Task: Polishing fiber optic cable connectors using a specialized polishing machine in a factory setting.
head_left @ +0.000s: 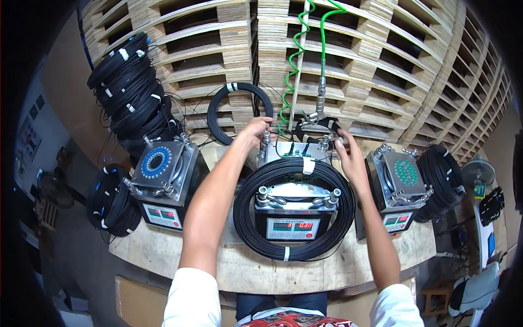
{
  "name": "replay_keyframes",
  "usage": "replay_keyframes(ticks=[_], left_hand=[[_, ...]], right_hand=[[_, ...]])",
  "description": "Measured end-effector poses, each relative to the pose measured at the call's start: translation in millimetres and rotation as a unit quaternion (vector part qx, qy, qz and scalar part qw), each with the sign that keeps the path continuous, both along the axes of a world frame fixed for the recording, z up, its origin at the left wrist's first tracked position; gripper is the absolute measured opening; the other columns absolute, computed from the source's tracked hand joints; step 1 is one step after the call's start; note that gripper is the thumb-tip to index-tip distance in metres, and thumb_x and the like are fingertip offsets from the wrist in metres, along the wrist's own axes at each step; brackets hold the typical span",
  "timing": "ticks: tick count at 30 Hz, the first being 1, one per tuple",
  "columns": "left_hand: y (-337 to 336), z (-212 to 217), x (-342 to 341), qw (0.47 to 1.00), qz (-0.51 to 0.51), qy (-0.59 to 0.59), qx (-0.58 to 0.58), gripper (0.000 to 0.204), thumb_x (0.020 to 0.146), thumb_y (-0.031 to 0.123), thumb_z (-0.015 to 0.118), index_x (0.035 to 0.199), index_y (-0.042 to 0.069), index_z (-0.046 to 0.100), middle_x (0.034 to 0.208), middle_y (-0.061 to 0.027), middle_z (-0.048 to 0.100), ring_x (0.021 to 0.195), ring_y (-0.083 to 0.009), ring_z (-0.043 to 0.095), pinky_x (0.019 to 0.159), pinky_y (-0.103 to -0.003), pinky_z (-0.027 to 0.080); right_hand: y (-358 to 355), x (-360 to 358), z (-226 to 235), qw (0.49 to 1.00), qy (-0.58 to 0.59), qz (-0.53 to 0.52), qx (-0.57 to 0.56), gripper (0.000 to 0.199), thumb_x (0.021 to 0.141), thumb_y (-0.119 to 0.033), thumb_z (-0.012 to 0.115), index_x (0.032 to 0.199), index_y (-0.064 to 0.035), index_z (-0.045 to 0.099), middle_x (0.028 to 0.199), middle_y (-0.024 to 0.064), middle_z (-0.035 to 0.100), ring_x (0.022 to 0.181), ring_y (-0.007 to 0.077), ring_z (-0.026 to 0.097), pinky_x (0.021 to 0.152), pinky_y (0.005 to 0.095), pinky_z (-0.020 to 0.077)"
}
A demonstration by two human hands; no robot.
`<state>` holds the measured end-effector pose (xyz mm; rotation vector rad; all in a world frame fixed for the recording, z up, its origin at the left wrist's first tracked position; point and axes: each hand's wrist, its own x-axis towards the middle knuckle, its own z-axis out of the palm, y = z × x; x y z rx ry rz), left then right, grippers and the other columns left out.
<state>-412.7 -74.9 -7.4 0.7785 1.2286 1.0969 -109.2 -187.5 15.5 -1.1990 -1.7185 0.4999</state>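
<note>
My left hand [255,132] reaches over the far left corner of the middle machine [297,204]. Its fingers are closed beside a clamp post and the edge of an upright black cable coil [215,111]; what they hold is hidden. Across the machine, my right hand [351,158] has bent fingers near the far right post, close to another black coil [305,128]; I cannot make out what is in them. A large black cable coil [242,229] with white ties leans around the machine's lit front panel [291,229]. Thin black cable ends reach the machine's metal top plate.
Similar machines stand left [163,169] and right [400,177] on the wooden table [267,275]. A tall stack of black coils [128,90] rises at the left, with more coils [441,174] at the right. A green air hose [323,43] hangs before wooden pallets [218,32].
</note>
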Motion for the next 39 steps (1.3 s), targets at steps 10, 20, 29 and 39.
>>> replay_keyframes(ticks=[10,20,29,39], left_hand=[[-29,-24,13,0.973,0.207,0.052,0.085,0.049,0.097,0.036,0.067,0.135,0.012,0.048,0.092,-0.0031,0.061,0.075,-0.0130,0.058,0.062,-0.033,0.051],[-34,-39,-6,0.979,0.164,-0.055,0.105,0.035,0.102,0.016,0.057,0.136,0.010,0.051,0.111,-0.0084,0.072,0.081,-0.0167,0.062,0.073,-0.029,0.050],[-40,-44,9,0.945,0.193,-0.211,0.161,0.024,0.098,0.019,0.065,0.118,0.011,0.055,0.099,-0.0047,0.070,0.077,-0.0156,0.063,0.067,-0.034,0.051],[-38,-50,2,0.912,0.147,-0.346,0.166,0.039,0.099,0.003,0.058,0.137,0.006,0.049,0.113,-0.0152,0.069,0.099,-0.0249,0.068,0.079,-0.035,0.057]], right_hand=[[-70,-11,-1,0.994,0.026,-0.107,0.026,0.035,0.106,-0.024,0.042,0.113,0.0045,0.062,0.105,0.0219,0.067,0.096,0.0360,0.064,0.087,0.0393,0.0477],[-80,-25,5,0.991,0.002,-0.111,0.069,0.034,0.105,-0.020,0.039,0.102,0.0037,0.063,0.095,0.0235,0.066,0.089,0.0417,0.062,0.080,0.0440,0.0469],[-77,-20,1,0.988,-0.006,-0.133,0.077,0.035,0.104,-0.020,0.039,0.098,0.0031,0.063,0.091,0.0231,0.064,0.085,0.0423,0.061,0.078,0.0451,0.0458],[-75,-17,-4,0.987,-0.013,-0.141,0.080,0.035,0.104,-0.021,0.040,0.094,0.0031,0.063,0.090,0.0230,0.065,0.086,0.0416,0.061,0.078,0.0459,0.0458]])
